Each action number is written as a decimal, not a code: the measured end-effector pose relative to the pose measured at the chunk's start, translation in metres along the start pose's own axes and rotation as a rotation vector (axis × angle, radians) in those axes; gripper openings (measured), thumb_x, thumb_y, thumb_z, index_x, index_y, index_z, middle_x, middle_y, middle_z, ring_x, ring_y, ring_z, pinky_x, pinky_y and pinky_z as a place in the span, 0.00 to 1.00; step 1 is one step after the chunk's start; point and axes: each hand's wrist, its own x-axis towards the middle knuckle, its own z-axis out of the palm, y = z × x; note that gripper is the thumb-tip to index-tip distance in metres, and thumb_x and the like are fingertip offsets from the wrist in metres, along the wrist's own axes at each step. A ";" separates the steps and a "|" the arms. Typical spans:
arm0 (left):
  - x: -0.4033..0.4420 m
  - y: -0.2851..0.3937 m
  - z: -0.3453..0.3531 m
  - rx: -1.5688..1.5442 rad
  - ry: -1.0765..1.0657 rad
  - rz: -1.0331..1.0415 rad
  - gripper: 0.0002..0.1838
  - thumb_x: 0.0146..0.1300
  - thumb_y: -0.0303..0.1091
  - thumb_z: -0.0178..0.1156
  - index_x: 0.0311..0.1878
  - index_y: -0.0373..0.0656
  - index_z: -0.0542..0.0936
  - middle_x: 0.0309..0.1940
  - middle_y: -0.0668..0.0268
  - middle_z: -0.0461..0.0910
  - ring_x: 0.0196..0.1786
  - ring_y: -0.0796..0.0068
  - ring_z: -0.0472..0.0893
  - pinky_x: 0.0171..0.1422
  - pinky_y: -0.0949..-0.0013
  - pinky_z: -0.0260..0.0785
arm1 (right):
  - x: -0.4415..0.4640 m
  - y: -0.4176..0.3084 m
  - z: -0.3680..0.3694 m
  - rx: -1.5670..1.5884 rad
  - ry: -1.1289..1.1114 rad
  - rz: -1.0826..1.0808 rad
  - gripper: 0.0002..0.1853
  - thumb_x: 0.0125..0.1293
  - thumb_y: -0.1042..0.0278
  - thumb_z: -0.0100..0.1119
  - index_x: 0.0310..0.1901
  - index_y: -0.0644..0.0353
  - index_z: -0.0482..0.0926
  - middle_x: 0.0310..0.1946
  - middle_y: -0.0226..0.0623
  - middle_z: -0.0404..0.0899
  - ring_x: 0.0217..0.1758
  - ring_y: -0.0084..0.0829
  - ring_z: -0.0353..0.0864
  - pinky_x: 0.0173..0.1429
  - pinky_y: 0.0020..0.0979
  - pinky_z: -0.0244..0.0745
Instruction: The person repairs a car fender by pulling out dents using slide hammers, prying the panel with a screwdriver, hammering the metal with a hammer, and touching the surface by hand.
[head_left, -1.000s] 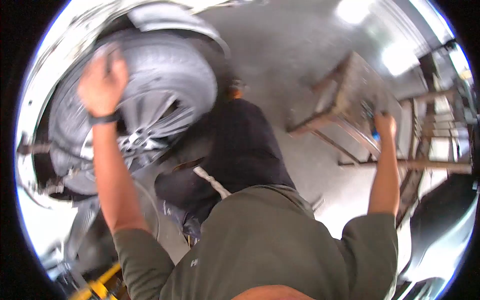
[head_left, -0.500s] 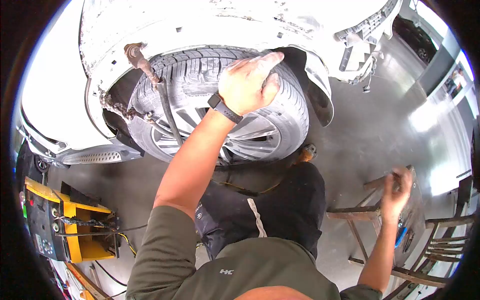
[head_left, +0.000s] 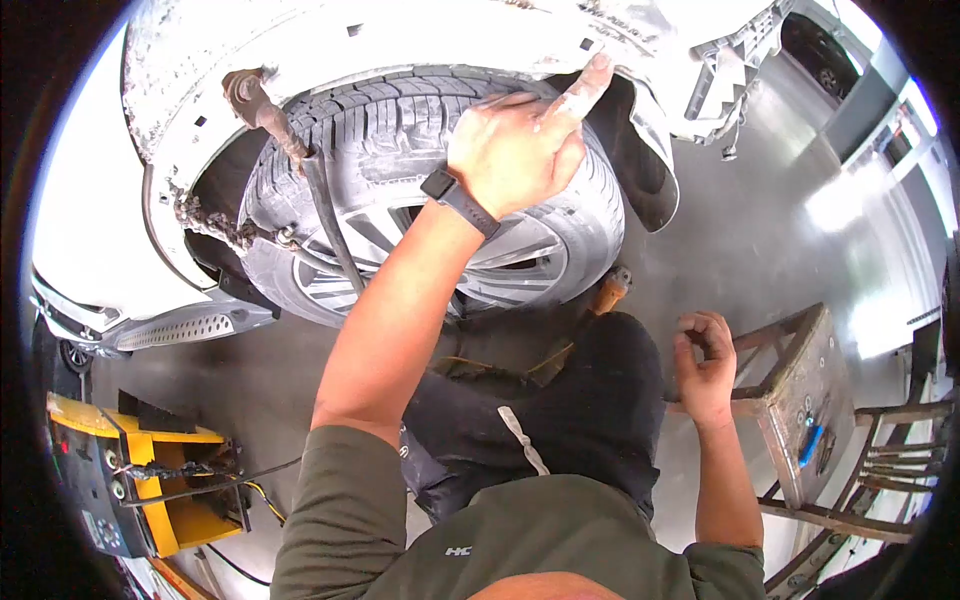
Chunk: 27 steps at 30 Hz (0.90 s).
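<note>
My left hand (head_left: 522, 150), a dark watch on its wrist, is in front of the tire (head_left: 390, 135). Its index finger is stretched up to the white fender (head_left: 440, 40) near the wheel-arch edge; the other fingers are bent and hold nothing I can see. White dust marks that finger. My right hand (head_left: 706, 365) hangs over the floor beside my knee, left of a worn wooden stool (head_left: 785, 400). Its fingers and thumb curl together; anything between them is too small to make out. A rusty-ended tool with a dark hose (head_left: 330, 220) hangs at the arch's left.
A blue object (head_left: 811, 446) lies on the stool, with a wooden chair (head_left: 895, 465) beyond it. A yellow and black machine (head_left: 150, 480) with cables stands at lower left. An orange-handled tool (head_left: 612, 290) is by my knee. A loose liner (head_left: 655, 185) hangs right of the wheel.
My right hand has moved left, away from above the stool, toward my knee. My left index finger has shifted up and right onto the fender edge. The view has tilted slightly.
</note>
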 end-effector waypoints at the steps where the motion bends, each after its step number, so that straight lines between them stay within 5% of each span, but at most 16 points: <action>1: -0.002 0.000 -0.001 0.015 0.008 0.010 0.39 0.58 0.32 0.63 0.78 0.54 0.72 0.19 0.65 0.79 0.23 0.61 0.81 0.31 0.59 0.77 | -0.004 -0.001 0.001 0.008 0.004 0.021 0.10 0.62 0.85 0.61 0.44 0.64 0.81 0.47 0.42 0.82 0.46 0.35 0.83 0.53 0.32 0.79; 3: -0.006 -0.003 0.005 0.036 0.009 0.003 0.42 0.57 0.35 0.62 0.80 0.60 0.69 0.18 0.69 0.80 0.26 0.65 0.82 0.37 0.59 0.80 | -0.011 -0.006 0.006 0.010 0.016 0.047 0.10 0.62 0.85 0.61 0.44 0.64 0.82 0.46 0.41 0.82 0.46 0.34 0.83 0.53 0.31 0.78; 14: 0.000 0.003 -0.002 -0.003 0.093 -0.007 0.36 0.56 0.31 0.64 0.73 0.57 0.77 0.19 0.65 0.77 0.21 0.61 0.77 0.30 0.59 0.76 | 0.063 -0.057 0.049 0.187 0.018 -0.168 0.08 0.64 0.84 0.63 0.44 0.64 0.82 0.41 0.39 0.83 0.41 0.32 0.82 0.49 0.30 0.78; 19: -0.011 -0.002 0.008 -0.002 0.223 -0.005 0.17 0.56 0.28 0.65 0.51 0.45 0.82 0.32 0.62 0.87 0.29 0.60 0.85 0.36 0.59 0.79 | 0.154 -0.069 0.049 0.272 0.173 -0.560 0.07 0.63 0.84 0.61 0.42 0.66 0.82 0.40 0.42 0.83 0.44 0.37 0.82 0.53 0.34 0.77; 22: -0.017 -0.009 0.015 0.124 0.214 0.103 0.10 0.57 0.29 0.66 0.43 0.45 0.81 0.28 0.63 0.83 0.28 0.60 0.84 0.35 0.59 0.78 | 0.188 -0.076 0.047 0.148 0.234 -0.853 0.06 0.63 0.83 0.60 0.41 0.65 0.82 0.38 0.43 0.84 0.43 0.43 0.84 0.51 0.38 0.79; 27: -0.025 0.007 0.010 0.142 0.227 -0.007 0.07 0.60 0.31 0.65 0.41 0.42 0.82 0.25 0.62 0.80 0.25 0.56 0.82 0.31 0.54 0.76 | 0.154 -0.051 0.101 0.329 -0.193 -1.021 0.08 0.62 0.80 0.61 0.43 0.64 0.85 0.46 0.44 0.84 0.50 0.44 0.85 0.57 0.43 0.80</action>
